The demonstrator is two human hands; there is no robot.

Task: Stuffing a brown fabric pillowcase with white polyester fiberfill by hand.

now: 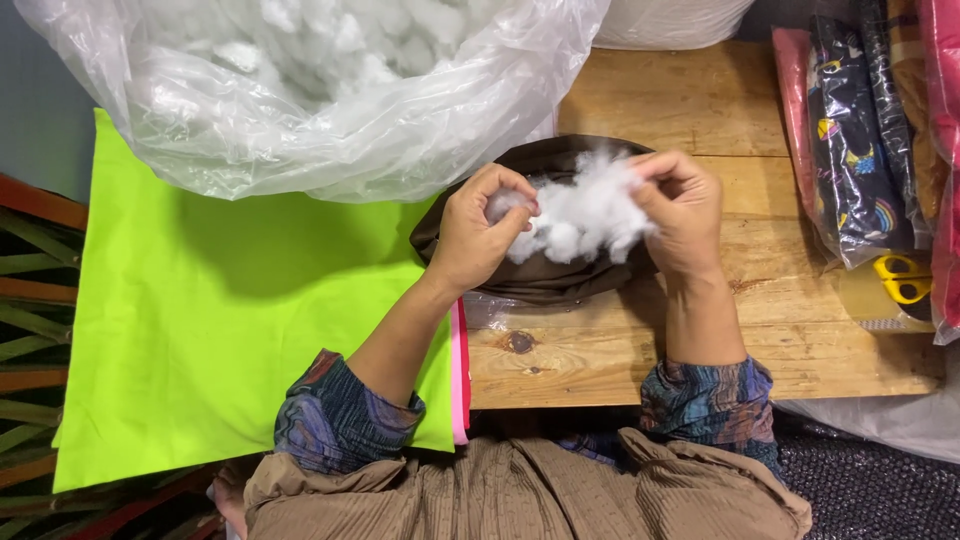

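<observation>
Both hands work one clump of white stuffing fibre [585, 212] above a brown fabric cover [545, 278] on the wooden counter [700, 110]. Left hand [478, 232]: grip pinched together on the clump's left end. Right hand [682, 208]: grip clamped on its right end. Large clear plastic bag of stuffing [300, 90] just behind. Lime-green cloth [210, 300] to the left. Yellow-handled scissors [905, 280] at right, near patterned packaged fabrics [860, 130].
</observation>
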